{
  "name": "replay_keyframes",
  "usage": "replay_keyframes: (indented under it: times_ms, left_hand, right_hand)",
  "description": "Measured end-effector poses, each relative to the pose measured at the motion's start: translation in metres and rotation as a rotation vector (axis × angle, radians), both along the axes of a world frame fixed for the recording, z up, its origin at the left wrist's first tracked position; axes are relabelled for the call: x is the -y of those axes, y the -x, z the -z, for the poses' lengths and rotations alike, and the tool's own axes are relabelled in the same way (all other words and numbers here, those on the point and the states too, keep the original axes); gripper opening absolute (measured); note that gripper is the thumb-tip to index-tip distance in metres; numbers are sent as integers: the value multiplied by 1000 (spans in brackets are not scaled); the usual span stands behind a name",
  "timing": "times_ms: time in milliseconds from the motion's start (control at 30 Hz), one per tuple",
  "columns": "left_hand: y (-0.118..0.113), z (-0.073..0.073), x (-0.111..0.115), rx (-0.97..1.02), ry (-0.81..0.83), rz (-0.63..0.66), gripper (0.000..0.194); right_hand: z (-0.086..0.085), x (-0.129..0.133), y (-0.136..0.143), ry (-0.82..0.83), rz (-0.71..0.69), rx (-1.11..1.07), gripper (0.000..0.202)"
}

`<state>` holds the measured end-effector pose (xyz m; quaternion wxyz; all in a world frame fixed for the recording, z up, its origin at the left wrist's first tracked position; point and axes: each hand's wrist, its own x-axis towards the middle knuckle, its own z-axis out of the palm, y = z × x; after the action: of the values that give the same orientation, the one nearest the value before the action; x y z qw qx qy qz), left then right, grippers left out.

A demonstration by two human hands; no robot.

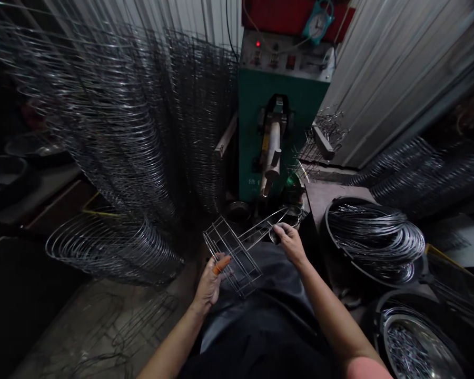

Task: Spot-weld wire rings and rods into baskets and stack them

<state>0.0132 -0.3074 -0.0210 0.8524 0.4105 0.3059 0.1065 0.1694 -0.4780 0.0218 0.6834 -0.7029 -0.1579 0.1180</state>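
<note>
A wire rack [237, 252], made of thin shiny rods in a boxy grid, is held tilted in front of my lap. My left hand [210, 281] is closed around its near left side, with an orange wrap on one finger. Two long wires [263, 229] run from the rack up to the right. At these wires, my right hand [290, 242] pinches a small curved metal piece [274, 235]; its exact shape is partly hidden by the fingers. Just beyond stands a green machine [253, 116] with a cylindrical metal arm [274, 150] pointing towards me.
Tall stacks of wire hoops [114, 105] rise on the left. To the right, a black tub [332, 237] holds coiled wire rings, and a metal bowl [438, 342] contains small metal pieces. A teal clock [318, 23] hangs above the machine. Loose wire frames [142, 326] lie at lower left.
</note>
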Motion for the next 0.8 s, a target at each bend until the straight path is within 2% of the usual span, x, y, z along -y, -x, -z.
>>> replay_keyframes:
  times_ms: [100,133,167,233,300,367,467,600,700,800]
  left_hand:
    - [5,-1,-7,-35,-81,62,43]
    - [6,-5,-10,-52,-155,40,45]
    - [7,-12,-13,-69,-272,-15,49]
    - [6,-32,-18,-76,-612,-179,60]
    - [-3,-59,-18,-28,-975,-220,69]
    - [-18,-83,-12,52,-1203,-48,65]
    - [-49,-104,6,138,-1334,196,58]
    - [-82,-104,25,153,-1513,307,40]
    - [-92,-99,27,170,-1607,340,26]
    - [-95,-97,25,160,-1694,403,23]
  right_hand:
    - [3,-4,2,-62,0,-3,32]
    - [4,-5,3,-70,2,-1,32]
    - [4,-5,3,-74,-1,-2,32]
    - [4,-5,4,-80,-13,-11,32]
    - [4,-6,3,-90,-14,-19,32]
    - [5,-7,3,-92,-7,-18,32]
    - [3,-7,4,-78,-2,-10,33]
    - [-2,-6,6,-65,9,-8,33]
    - [-4,-6,7,-64,31,-18,35]
    - [-5,-8,7,-73,57,-44,36]
